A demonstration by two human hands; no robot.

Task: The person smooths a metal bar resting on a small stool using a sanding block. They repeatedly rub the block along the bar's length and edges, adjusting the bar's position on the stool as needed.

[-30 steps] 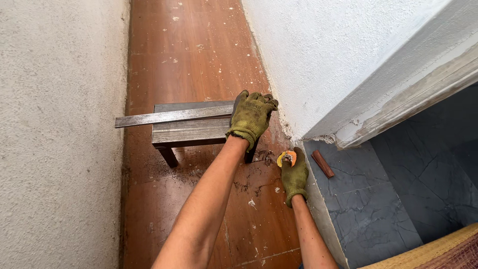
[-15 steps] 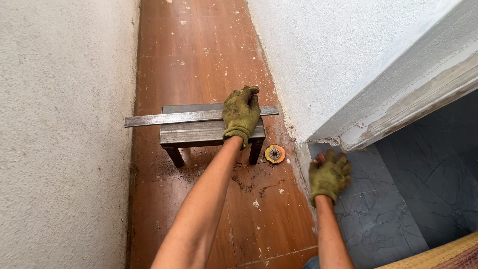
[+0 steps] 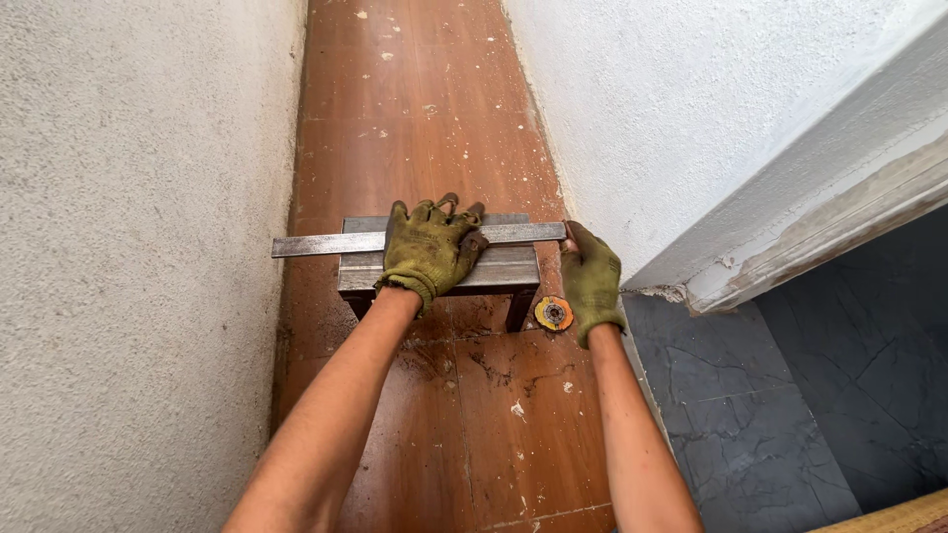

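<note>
A flat steel bar [image 3: 316, 243] lies across a small metal stool [image 3: 504, 268] that stands on the brown wooden floor. My left hand [image 3: 430, 249], in a green work glove, presses flat on the bar's middle with fingers spread. At the bar's right end my gloved right hand [image 3: 591, 279] holds the tip between its fingers. A small round disc [image 3: 553, 313] with an orange and yellow face lies on the floor beside the stool's right leg, just left of my right hand.
Rough plastered walls close in the narrow floor strip on the left [image 3: 128, 247] and right [image 3: 671, 118]. A dark grey stone floor [image 3: 790, 415] begins at the lower right, past a chipped wall corner [image 3: 681, 291].
My right hand left the disc on the floor, dropped back, then came up to the bar's right end. My left hand shifted left to the bar's middle.
</note>
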